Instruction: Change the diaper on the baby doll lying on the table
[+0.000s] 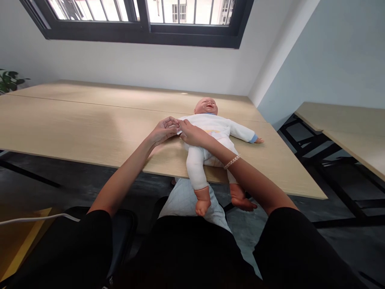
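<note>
A baby doll (221,123) in a white suit with blue cuffs lies on its back on the wooden table (120,132), its head toward the wall. Its legs reach over the table's near edge, the bare feet hanging above my lap. My left hand (165,131) has its fingers curled round the end of the doll's arm on the left side. Against it, my right hand (192,133) grips the same arm by the sleeve, reaching across the doll's body. Both hands hide most of that arm. The doll's other arm (243,131) lies stretched out to the right.
Behind the table is a white wall with a dark-framed window (144,34). Another table (345,124) stands at the right. A plant (12,80) shows at the far left. A white cable (39,219) runs by my left elbow, near a dark chair (124,228).
</note>
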The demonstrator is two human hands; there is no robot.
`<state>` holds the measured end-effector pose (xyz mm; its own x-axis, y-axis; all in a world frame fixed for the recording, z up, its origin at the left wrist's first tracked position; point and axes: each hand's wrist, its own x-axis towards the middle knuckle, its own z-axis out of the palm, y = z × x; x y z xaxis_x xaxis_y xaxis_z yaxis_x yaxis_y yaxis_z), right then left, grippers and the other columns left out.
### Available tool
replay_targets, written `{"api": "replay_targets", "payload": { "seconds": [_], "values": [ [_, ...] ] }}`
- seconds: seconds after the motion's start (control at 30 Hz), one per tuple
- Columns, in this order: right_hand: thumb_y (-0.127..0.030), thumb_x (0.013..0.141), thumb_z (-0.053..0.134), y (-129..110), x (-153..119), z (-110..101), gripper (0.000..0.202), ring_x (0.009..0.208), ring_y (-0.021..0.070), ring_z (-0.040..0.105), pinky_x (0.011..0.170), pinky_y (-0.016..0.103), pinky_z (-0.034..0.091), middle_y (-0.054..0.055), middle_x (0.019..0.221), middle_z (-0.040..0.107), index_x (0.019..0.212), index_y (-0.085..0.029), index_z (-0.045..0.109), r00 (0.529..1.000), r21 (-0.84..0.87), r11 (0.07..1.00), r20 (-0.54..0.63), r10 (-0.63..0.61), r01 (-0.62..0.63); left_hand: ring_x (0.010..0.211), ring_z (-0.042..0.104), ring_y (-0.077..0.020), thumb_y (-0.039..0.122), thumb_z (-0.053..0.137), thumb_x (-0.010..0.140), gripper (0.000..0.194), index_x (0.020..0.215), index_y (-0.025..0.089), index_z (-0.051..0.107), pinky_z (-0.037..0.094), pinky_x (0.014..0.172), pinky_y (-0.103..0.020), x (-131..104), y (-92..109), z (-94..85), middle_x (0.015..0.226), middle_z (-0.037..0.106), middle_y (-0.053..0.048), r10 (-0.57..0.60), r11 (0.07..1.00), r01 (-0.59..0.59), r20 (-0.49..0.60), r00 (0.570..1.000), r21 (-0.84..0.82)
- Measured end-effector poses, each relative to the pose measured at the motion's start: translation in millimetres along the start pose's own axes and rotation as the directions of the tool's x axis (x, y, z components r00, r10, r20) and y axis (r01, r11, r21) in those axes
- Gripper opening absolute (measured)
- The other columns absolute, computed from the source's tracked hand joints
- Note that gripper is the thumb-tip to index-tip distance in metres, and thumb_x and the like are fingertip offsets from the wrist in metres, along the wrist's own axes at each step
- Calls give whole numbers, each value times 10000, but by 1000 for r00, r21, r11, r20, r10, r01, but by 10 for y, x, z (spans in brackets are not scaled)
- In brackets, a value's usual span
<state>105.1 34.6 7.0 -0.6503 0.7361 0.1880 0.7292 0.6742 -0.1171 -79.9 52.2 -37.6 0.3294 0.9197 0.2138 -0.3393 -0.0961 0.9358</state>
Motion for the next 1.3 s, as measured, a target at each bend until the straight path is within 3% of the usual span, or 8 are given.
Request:
{"api": "replay_targets", "payload": {
  "seconds": [0.13, 0.3, 0.57, 0.73, 0.97, 1.1, 1.2, 1.3],
  "values": [
    [-214, 976, 517, -71, -64, -44, 262, 1119, 341, 587, 893, 412, 425, 228, 1227, 631, 1166, -54, 600, 985, -228, 972, -170, 12, -52, 775, 649, -92, 185, 982, 569, 459, 861, 155, 629, 585, 820, -277, 14, -14, -28, 795, 651, 50, -3, 1000, 2, -48, 999, -22],
    [-205, 999, 446, -114, -72, -32, 263, 983, 310, 646, 898, 412, 357, 178, 1065, 717, 1078, -83, 665, 987, -292, 954, -161, 14, -61, 771, 650, -81, 232, 999, 553, 477, 855, 153, 639, 555, 782, -228, 11, -23, -6, 808, 666, 43, -7, 1000, 7, -43, 999, -20],
    [-147, 1032, 363, -111, -133, -78, 345, 944, 270, 623, 863, 388, 313, 150, 1134, 714, 1123, -90, 691, 972, -370, 929, -206, -112, 29, 750, 629, -135, 735, 731, 782, 561, 835, 180, 678, 528, 706, -249, 103, -56, 182, 790, 677, -17, 16, 996, -8, 95, 995, -85],
    [-124, 1039, 342, -95, -284, -126, 370, 928, 259, 592, 844, 374, 318, 133, 1024, 696, 1026, -119, 712, 950, -400, 916, -272, -154, 34, 741, 603, -203, 799, 617, 823, 606, 698, 208, 572, 521, 723, -345, 167, -207, 259, 626, 546, -6, -53, 996, 43, 122, 991, 84],
    [-249, 1033, 508, -14, -432, -121, 284, 827, 217, 607, 780, 325, 359, 100, 928, 726, 910, -119, 728, 940, -15, 991, -318, 122, -133, 578, 414, -101, 721, 808, 673, 590, 738, 180, 580, 367, 543, -248, 47, -191, 278, 628, 450, 35, -71, 954, 3, 217, 974, 300],
    [-241, 947, 604, 32, -472, -144, 188, 777, 200, 620, 682, 291, 349, 54, 833, 731, 805, -159, 696, 896, 272, 924, -282, 344, -269, 540, 371, -74, 607, 823, 737, 518, 882, 178, 571, 321, 522, -218, -11, -139, 335, 626, 423, 68, -109, 886, -8, 224, 968, 464],
    [-230, 916, 600, 73, -479, -169, 170, 764, 203, 621, 675, 293, 353, 44, 829, 725, 756, -180, 629, 840, 319, 886, -323, 436, -337, 699, 515, -129, 637, 804, 724, 550, 942, 189, 571, 421, 639, -238, 13, -146, 372, 763, 550, 21, 52, 832, -141, 177, 983, 537],
    [-238, 919, 584, 131, -481, -174, 133, 778, 215, 629, 677, 296, 364, 35, 836, 711, 793, -200, 566, 827, 346, 873, -328, 457, -345, 1079, 577, -238, 626, 791, 737, 529, 1006, 194, 648, 472, 943, -345, 64, -138, 409, 1096, 648, -77, 219, 727, -290, 190, 957, 622]
  ]
}}
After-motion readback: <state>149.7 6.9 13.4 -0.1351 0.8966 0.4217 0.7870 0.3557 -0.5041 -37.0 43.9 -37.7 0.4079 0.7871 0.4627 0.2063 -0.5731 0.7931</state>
